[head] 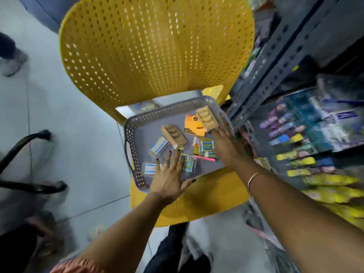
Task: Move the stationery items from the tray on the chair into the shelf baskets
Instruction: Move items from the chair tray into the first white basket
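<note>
A head-camera view looks down on a yellow chair (157,56) filling the upper centre of the frame. On its seat sits a grey tray (134,134) with perforated walls, placed within easy reach of the shelf (279,62) at the right edge, probably so items travel only a short way. Small stationery lies scattered in the tray: two tan blister packs (174,134), an orange card (192,126), and several blue-and-white boxes (159,147).

The left hand (169,180) hovers at the tray's lower edge, fingers spread flat over clear packets (188,164); its grip is open and holds nothing. The right hand (226,148) reaches in from the lower right toward the far tan pack, fingers extended; motion blur hides whether it touches anything, so its grip cannot be told.

Shelf baskets (307,134) of colourful goods sit blurred at centre right. The tray looks mostly full, so the task seems early.
</note>
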`<state>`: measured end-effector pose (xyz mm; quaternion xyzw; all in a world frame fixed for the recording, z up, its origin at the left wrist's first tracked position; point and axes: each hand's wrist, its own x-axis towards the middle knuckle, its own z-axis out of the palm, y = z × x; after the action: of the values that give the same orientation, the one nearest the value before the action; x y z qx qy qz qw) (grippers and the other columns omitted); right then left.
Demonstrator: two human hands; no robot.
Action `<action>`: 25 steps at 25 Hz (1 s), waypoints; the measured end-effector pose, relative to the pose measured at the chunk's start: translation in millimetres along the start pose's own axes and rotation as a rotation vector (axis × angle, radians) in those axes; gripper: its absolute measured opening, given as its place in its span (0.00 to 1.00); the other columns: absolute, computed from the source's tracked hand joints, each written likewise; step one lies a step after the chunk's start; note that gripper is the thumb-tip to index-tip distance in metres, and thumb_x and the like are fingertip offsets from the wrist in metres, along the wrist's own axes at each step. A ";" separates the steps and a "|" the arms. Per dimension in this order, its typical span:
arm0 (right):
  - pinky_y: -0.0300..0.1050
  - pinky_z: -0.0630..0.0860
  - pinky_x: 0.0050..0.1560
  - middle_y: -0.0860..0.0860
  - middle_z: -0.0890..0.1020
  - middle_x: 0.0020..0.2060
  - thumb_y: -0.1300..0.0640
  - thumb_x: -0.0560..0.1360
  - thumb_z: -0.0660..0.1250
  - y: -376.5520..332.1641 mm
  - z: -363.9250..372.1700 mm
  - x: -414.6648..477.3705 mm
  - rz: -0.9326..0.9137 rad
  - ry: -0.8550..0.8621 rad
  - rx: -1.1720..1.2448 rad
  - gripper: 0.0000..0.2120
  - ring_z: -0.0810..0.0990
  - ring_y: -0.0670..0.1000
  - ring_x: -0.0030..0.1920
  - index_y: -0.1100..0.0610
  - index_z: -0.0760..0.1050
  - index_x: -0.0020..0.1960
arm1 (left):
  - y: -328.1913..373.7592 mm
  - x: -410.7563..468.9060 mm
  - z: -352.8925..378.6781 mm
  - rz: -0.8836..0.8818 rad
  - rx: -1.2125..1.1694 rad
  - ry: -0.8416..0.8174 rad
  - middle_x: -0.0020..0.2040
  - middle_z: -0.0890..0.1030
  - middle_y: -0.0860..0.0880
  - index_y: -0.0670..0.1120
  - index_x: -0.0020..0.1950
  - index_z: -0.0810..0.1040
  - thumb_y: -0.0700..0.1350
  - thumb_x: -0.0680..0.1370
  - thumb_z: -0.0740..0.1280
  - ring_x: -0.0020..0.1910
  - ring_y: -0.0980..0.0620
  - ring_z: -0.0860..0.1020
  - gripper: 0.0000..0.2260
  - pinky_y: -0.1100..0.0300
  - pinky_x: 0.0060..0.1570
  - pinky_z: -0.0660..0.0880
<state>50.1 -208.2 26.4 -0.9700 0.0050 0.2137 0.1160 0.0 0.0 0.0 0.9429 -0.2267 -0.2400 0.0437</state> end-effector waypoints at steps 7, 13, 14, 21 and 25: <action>0.52 0.66 0.67 0.57 0.64 0.70 0.62 0.72 0.68 15.7 38.2 19.8 -0.015 -0.115 -0.167 0.35 0.61 0.59 0.71 0.59 0.53 0.73 | -8.0 -1.1 34.9 -0.010 -0.010 0.051 0.76 0.51 0.45 0.46 0.75 0.50 0.70 0.69 0.29 0.74 0.45 0.47 0.43 0.43 0.69 0.49; 0.53 0.70 0.63 0.58 0.69 0.63 0.61 0.69 0.71 15.8 41.5 20.8 -0.037 -0.041 -0.184 0.30 0.65 0.59 0.67 0.60 0.62 0.67 | -6.8 -0.2 35.7 -0.021 0.000 0.050 0.76 0.53 0.46 0.46 0.75 0.54 0.66 0.72 0.35 0.74 0.44 0.50 0.38 0.42 0.69 0.52; 0.54 0.71 0.62 0.59 0.69 0.63 0.60 0.69 0.72 16.7 41.5 20.9 -0.038 -0.032 -0.169 0.30 0.65 0.59 0.66 0.61 0.63 0.66 | -7.3 -0.1 35.3 -0.024 -0.004 0.050 0.76 0.53 0.46 0.46 0.75 0.54 0.66 0.72 0.35 0.74 0.44 0.50 0.38 0.42 0.69 0.53; 0.54 0.71 0.59 0.60 0.70 0.63 0.53 0.68 0.72 13.5 17.6 7.6 -0.027 0.115 -0.043 0.31 0.67 0.60 0.65 0.62 0.64 0.65 | -7.0 -1.2 32.9 -0.016 -0.061 0.043 0.76 0.49 0.47 0.47 0.75 0.50 0.69 0.70 0.32 0.74 0.46 0.46 0.41 0.40 0.69 0.46; 0.55 0.71 0.57 0.60 0.71 0.61 0.48 0.67 0.73 3.5 -56.1 -18.2 -0.020 0.283 0.066 0.32 0.67 0.60 0.64 0.61 0.66 0.65 | -6.4 -9.7 -6.3 0.034 -0.093 0.200 0.73 0.56 0.44 0.43 0.74 0.57 0.68 0.75 0.37 0.72 0.43 0.52 0.38 0.38 0.66 0.49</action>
<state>56.6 -225.0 82.7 -0.9861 0.0189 0.0734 0.1480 -2.0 9.9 8.5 0.9551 -0.2258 -0.1543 0.1139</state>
